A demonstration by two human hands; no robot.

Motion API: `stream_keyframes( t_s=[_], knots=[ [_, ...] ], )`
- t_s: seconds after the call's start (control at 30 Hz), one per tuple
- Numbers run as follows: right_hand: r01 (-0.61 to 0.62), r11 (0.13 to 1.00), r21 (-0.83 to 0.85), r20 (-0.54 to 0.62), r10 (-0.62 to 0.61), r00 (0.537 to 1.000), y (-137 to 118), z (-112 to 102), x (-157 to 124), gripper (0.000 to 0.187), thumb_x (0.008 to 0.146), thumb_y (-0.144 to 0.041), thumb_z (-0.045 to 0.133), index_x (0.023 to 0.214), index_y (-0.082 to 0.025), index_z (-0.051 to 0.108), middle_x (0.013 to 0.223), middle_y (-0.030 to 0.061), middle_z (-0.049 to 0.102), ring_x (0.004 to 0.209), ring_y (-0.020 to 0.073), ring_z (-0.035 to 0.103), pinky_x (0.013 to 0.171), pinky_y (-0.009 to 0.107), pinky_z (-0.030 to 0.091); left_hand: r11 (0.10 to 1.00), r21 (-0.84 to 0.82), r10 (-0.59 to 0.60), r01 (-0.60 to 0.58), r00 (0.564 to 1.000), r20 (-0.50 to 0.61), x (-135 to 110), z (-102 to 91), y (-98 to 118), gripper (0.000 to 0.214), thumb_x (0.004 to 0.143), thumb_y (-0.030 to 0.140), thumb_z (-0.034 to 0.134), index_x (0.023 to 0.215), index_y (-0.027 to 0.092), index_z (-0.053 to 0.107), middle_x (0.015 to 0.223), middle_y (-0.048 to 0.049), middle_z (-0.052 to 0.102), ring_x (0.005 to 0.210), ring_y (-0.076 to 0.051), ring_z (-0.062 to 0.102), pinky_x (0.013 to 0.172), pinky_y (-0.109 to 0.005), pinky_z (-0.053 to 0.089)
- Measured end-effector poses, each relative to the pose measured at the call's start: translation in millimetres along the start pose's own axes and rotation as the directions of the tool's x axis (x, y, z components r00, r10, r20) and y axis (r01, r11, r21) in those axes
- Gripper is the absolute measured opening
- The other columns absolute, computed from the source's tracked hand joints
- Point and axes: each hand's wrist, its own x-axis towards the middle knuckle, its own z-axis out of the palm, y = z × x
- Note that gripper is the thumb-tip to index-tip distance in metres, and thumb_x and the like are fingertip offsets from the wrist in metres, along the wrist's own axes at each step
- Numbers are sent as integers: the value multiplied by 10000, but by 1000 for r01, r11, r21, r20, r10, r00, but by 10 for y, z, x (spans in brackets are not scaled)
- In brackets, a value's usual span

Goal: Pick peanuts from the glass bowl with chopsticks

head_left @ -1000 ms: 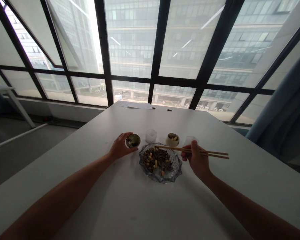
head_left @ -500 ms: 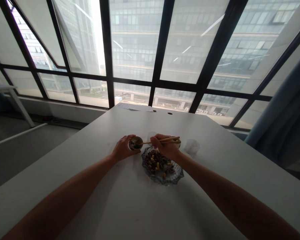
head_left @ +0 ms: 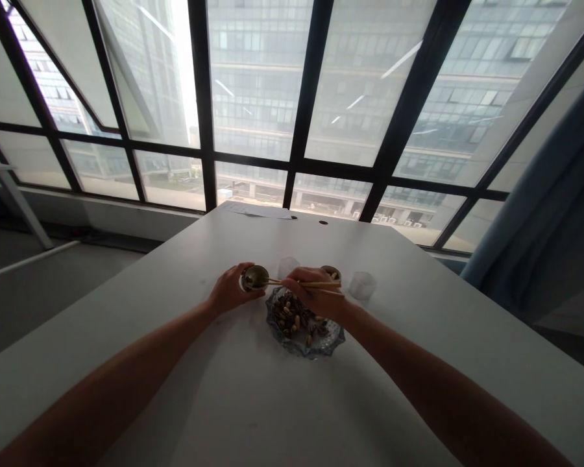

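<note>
My left hand [head_left: 228, 290] is curled round a small dark bowl [head_left: 255, 277] on the white table [head_left: 253, 402]. My right hand [head_left: 314, 295] grips a pair of wooden chopsticks [head_left: 321, 284], and their tips reach over that bowl's rim. Beneath my right hand sits a scalloped glass dish [head_left: 299, 327] filled with mixed seeds and nuts. A second small bowl [head_left: 331, 273] shows just behind my right hand, partly hidden by it.
Two small clear cups, one [head_left: 288, 266] behind the bowls and one [head_left: 361, 285] to the right, stand on the table. A sheet of paper [head_left: 257, 209] lies at the far edge. Large dark-framed windows rise behind; a blue curtain [head_left: 545, 214] hangs at right.
My right hand has swung left with the chopsticks, from the dish's right side to above it, bringing the tips to the dark bowl. My left hand stays on the bowl.
</note>
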Motion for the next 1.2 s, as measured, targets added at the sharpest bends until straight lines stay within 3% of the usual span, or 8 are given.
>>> stream_keyframes(
  t_s=[0.1, 0.23, 0.43, 0.57, 0.7, 0.87, 1.07, 1.2],
  knots=[
    [-58, 997, 51, -106, 63, 992, -15, -112, -129, 445, 970, -488, 478, 683, -189, 642, 574, 24, 616, 497, 126, 543, 521, 256, 422, 1000, 18, -15, 15, 1000, 0, 0, 10, -13, 690, 635, 585, 785, 1185, 227, 573, 1080, -79, 703, 967, -260, 664, 851, -400, 533],
    [-234, 923, 307, -315, 330, 890, 30, -331, -420, 492, 954, -555, 482, 683, -188, 665, 486, 18, 593, 393, 128, 514, 399, 249, 407, 997, 43, -69, 68, 997, 19, 2, 14, -12, 689, 649, 601, 760, 1196, 227, 573, 1066, -78, 709, 955, -264, 671, 837, -390, 534],
    [-402, 867, 295, -204, 468, 860, 242, -320, -644, 440, 909, -572, 559, 705, -193, 655, 556, 35, 640, 430, 148, 560, 404, 264, 428, 990, 61, -131, 127, 990, 52, 12, -12, 21, 664, 659, 616, 738, 1185, 239, 592, 1050, -70, 722, 924, -262, 684, 808, -375, 537],
    [-408, 868, 283, 2, 425, 905, 224, -197, -595, 471, 914, -573, 549, 633, -201, 617, 561, 35, 635, 511, 157, 593, 472, 268, 458, 990, 52, -132, 128, 990, 60, 15, -22, 30, 638, 674, 603, 728, 1179, 239, 591, 1060, -70, 724, 939, -261, 688, 808, -366, 540],
    [-388, 868, 309, 158, 355, 921, 129, -277, -574, 498, 909, -594, 540, 645, -185, 643, 570, 39, 648, 502, 144, 583, 458, 251, 450, 990, 32, -139, 137, 988, 65, 20, -25, 34, 647, 679, 598, 727, 1191, 234, 572, 1063, -72, 727, 946, -263, 692, 813, -365, 543],
    [-439, 798, 413, 62, 456, 888, 91, -517, -599, 581, 844, -696, 546, 623, -173, 667, 446, 24, 588, 378, 120, 515, 364, 224, 402, 987, 28, -158, 156, 984, 80, 20, -31, 41, 646, 689, 601, 716, 1196, 226, 574, 1061, -78, 727, 946, -267, 689, 809, -370, 542],
    [-499, 786, 364, 233, 442, 866, 12, -517, -580, 569, 845, -680, 555, 610, -175, 669, 441, 22, 594, 343, 111, 496, 325, 210, 372, 986, 25, -169, 167, 982, 84, 16, -31, 36, 667, 692, 635, 698, 1206, 230, 568, 1055, -76, 729, 932, -261, 693, 788, -359, 544],
    [-380, 867, 322, 33, 391, 920, 91, -507, -549, 532, 897, -621, 531, 628, -184, 671, 456, 21, 595, 376, 124, 526, 354, 223, 410, 982, 23, -189, 188, 978, 88, 22, -30, 28, 664, 702, 642, 688, 1212, 233, 566, 1043, -74, 731, 906, -259, 695, 778, -360, 541]
  ],
)
